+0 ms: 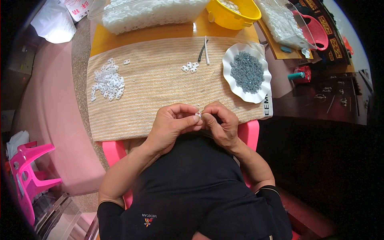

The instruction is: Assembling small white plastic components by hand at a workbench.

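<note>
While the left hand (pixel 170 126) and right hand (pixel 222 125) close in a pinch on a small white piece (pixel 198 115) over the cloth (pixel 160 80), a ruffled white dish (pixel 227 71) holds slim grey pieces (pixel 247 73); farther out, a yellow basin (pixel 230 23) contains pale bits (pixel 230 5), and two clear bins (pixel 305 41) hold white ones

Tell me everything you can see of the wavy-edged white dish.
The white dish has a fluted, wavy rim and looks smooth, perhaps plastic or ceramic. It rests upright on the right end of the striped cloth. A heap of small, slender grey pieces fills its middle, hiding the bottom; the rim shows bare all round. The left hand and right hand are clear of it.
</note>
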Motion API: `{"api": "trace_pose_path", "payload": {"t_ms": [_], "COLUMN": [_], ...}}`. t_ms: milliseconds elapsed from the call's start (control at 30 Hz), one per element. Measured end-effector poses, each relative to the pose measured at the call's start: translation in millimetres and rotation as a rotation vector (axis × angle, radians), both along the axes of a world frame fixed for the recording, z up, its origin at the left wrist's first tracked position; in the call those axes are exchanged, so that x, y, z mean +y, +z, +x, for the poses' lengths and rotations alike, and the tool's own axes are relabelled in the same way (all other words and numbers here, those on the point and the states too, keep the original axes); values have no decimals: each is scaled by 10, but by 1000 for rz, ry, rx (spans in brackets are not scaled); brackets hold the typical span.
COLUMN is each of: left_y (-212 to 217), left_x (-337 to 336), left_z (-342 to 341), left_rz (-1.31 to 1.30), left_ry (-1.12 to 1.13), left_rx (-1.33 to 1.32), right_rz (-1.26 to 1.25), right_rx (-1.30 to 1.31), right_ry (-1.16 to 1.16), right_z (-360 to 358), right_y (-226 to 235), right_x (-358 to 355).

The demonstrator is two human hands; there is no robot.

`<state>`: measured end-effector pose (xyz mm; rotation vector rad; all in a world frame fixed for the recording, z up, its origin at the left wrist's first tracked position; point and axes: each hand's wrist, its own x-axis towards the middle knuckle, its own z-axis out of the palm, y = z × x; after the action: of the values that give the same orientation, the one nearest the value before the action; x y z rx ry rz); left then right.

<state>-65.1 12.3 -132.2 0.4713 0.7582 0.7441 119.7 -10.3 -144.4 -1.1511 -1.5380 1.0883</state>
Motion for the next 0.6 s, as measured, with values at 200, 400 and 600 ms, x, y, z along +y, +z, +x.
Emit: {"api": "trace_pose_path", "payload": {"t_ms": [200, 400, 600], "left_y": [-46, -57, -66], "left_x": [-15, -43, -34], "left_z": [14, 23, 33], "left_rz": [9, 46, 42], "left_ry": [23, 39, 52], "left_rx": [1, 7, 2], "right_rz": [6, 48, 62], "right_rx": [-13, -65, -113], "right_ry": [-1, -5, -12], "right_z": [-27, -33, -35], "right_y": [17, 17, 47], "right_x": [12, 4, 26]}}
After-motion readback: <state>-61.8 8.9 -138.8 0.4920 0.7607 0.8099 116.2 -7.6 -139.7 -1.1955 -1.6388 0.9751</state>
